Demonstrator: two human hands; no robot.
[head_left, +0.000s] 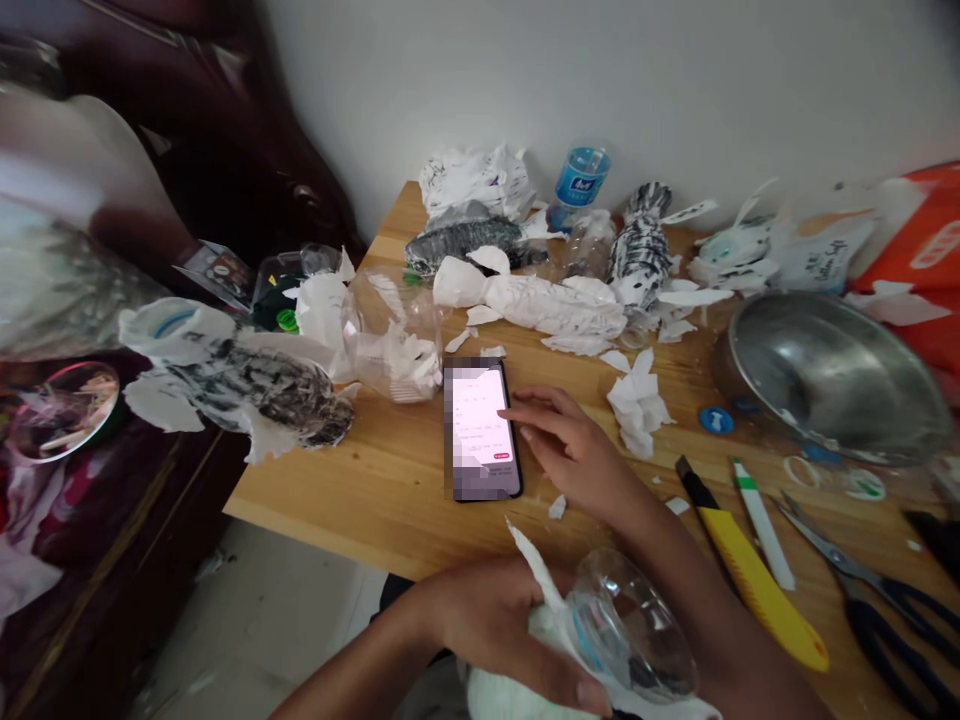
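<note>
1. Left hand (499, 625) is wrapped round a paper-covered plastic bottle (637, 630), bottom centre.
2. Right hand (564, 440), kinda loosely spread, reaches over the smartphone's (482, 430) edge; phone's mid-frame, just left of it.

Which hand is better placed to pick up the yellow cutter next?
Probably the right hand: it grips nothing, only reaching over the phone, and the yellow cutter lies just beside its forearm. The left hand is occupied holding the paper-wrapped plastic bottle.
</note>
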